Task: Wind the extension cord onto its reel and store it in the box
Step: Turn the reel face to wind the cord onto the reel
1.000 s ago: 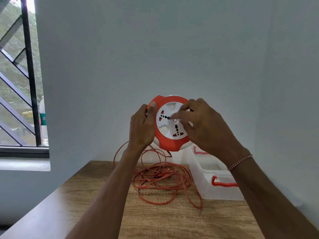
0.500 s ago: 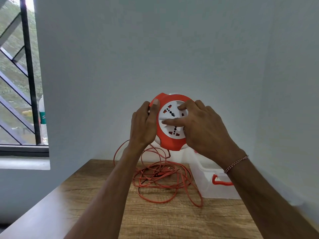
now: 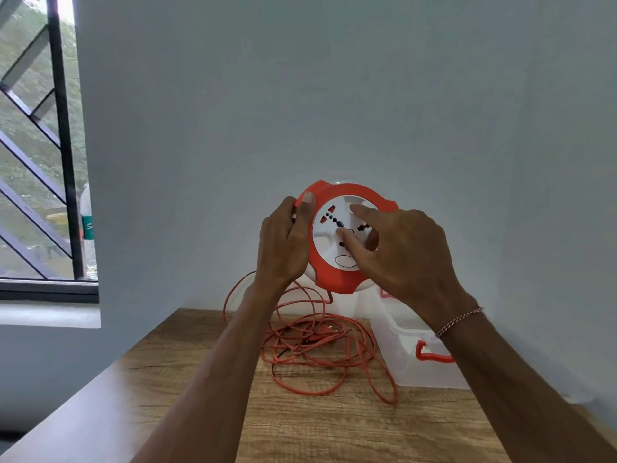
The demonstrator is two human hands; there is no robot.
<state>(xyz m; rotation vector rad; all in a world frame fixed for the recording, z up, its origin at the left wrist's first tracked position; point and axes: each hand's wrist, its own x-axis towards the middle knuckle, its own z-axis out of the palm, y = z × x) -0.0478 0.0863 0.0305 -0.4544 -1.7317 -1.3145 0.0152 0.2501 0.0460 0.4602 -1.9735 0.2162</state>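
I hold a round orange and white cord reel [image 3: 337,277] upright in the air above the table, its socket face toward me. My left hand [image 3: 283,240] grips its left rim, thumb on the front. My right hand [image 3: 397,248] lies on the white centre disc [image 3: 325,233], with the index finger and thumb extended and pressing on it. A loose tangle of orange cord [image 3: 320,342] lies on the wooden table [image 3: 300,422] below the reel and runs up to it. A clear plastic box [image 3: 414,359] with red handles stands open at the right against the wall.
Grey walls close in behind and to the right of the table. A barred window [image 3: 40,145] is at the left, with a bottle [image 3: 87,225] on its sill. The table's left edge runs diagonally toward me.
The white centre disc has turned; its sockets sit at a new angle. My right hand has shifted from pinching near the hub to pressing with spread fingers. The left hand keeps its grip.
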